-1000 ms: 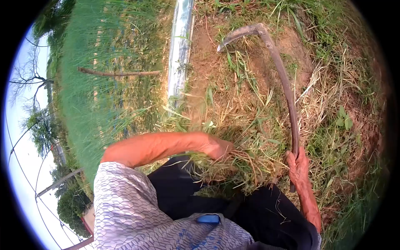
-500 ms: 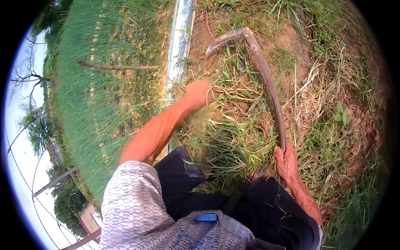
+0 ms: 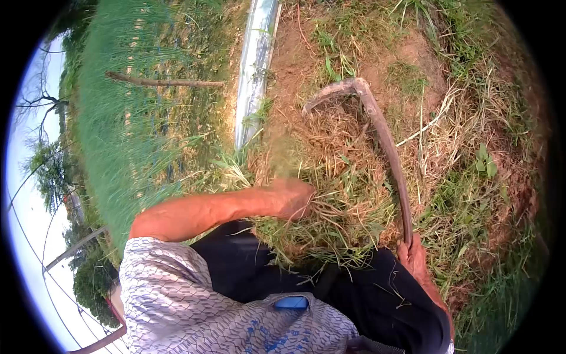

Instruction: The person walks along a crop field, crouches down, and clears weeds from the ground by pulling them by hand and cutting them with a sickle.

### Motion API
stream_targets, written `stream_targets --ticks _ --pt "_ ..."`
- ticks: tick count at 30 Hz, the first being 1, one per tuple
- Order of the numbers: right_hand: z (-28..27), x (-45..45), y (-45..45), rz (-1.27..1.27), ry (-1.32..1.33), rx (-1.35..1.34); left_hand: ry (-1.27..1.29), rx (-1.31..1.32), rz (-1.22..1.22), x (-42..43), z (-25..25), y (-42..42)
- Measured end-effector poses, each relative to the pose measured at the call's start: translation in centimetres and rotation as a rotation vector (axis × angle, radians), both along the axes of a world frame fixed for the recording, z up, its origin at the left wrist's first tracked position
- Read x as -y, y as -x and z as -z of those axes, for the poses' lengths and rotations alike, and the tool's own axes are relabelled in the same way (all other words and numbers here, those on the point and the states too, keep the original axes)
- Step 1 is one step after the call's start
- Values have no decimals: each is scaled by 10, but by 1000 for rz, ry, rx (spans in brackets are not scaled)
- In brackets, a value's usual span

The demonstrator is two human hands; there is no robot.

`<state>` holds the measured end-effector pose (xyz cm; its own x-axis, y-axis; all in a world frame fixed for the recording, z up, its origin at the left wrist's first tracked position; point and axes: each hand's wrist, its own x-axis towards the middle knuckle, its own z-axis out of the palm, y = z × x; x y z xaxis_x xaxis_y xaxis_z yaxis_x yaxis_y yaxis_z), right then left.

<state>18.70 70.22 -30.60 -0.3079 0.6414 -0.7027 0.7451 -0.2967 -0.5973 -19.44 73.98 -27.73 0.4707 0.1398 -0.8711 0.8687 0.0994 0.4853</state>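
My left hand (image 3: 295, 199), slightly blurred, is closed on a bunch of grass (image 3: 324, 233) with stems and pale roots. The bunch hangs over the dark trousers at my knees. My right hand (image 3: 415, 256) grips the lower end of a sickle's long wooden handle (image 3: 389, 144). The curved blade (image 3: 327, 93) points left, low over dry cut grass and bare soil. My right fingers are wrapped round the handle, partly hidden behind the knee.
A shiny plastic strip (image 3: 254, 71) edges the soil on the left. Beyond it, a wooden stick (image 3: 171, 83) lies across a row of thin green plants (image 3: 106, 130). Grass and dry straw (image 3: 454, 135) cover the right side.
My left hand reached up toward the plastic strip, then came back down to the grass near my knees. The sickle's blade has moved down over the dry grass, my right hand still on the handle.
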Motion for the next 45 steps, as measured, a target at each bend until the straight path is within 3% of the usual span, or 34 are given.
stream_targets --ticks 2,6,10,12,13,18,20,24,25,27,28,31,32,34,35,36,38,40,41,43,44,45 --pt "8 -27 48 25 -15 -15 -456 -291 -112 -26 -14 9" --pt "22 -27 85 -94 -98 0 -965 -510 -12 -48 28 66" --pt "21 -20 86 -80 -74 -14 -897 -694 -61 -63 49 83" --pt "17 -27 91 -91 -29 -22 -611 -771 -145 -67 53 86" --pt "23 -27 92 -134 -56 -18 -734 -745 -176 -64 55 88" --pt "21 -17 40 -196 -57 98 -636 -708 -260 -66 62 95" --pt "17 0 -15 -243 -9 209 -312 -529 -84 -50 54 70" --pt "-11 29 -77 -120 40 182 -272 -87 6 16 37 -11" --pt "-24 28 -70 -71 74 251 -112 19 -81 37 32 -35" --pt "-18 34 -68 -31 8 227 25 157 260 49 4 -79" --pt "-15 32 -65 -30 3 227 20 157 260 46 -3 -80" --pt "-16 13 -33 179 28 4 -659 144 13 39 -16 -57" --pt "-10 6 -30 173 -1 7 -894 88 -40 23 -13 -31" --pt "1 2 -26 276 -12 -8 -1118 -215 -36 10 0 6" --pt "7 3 -29 313 15 -35 -1138 -216 -37 21 17 17" --pt "13 5 -31 359 35 -67 -863 -292 -204 32 41 29" --pt "9 4 -26 401 26 -73 -587 -353 -354 19 33 21" --pt "-4 4 -18 545 199 -144 -414 -482 -91 2 25 -1" --pt "-15 3 -10 626 281 -177 -431 -479 -84 1 24 -7" --pt "-6 16 -11 667 267 -212 -434 -301 67 -3 18 -16" --pt "5 29 -15 661 233 -223 -449 -302 75 0 13 -20" --pt "6 36 -13 639 204 -207 -377 -213 -96 0 2 -26"
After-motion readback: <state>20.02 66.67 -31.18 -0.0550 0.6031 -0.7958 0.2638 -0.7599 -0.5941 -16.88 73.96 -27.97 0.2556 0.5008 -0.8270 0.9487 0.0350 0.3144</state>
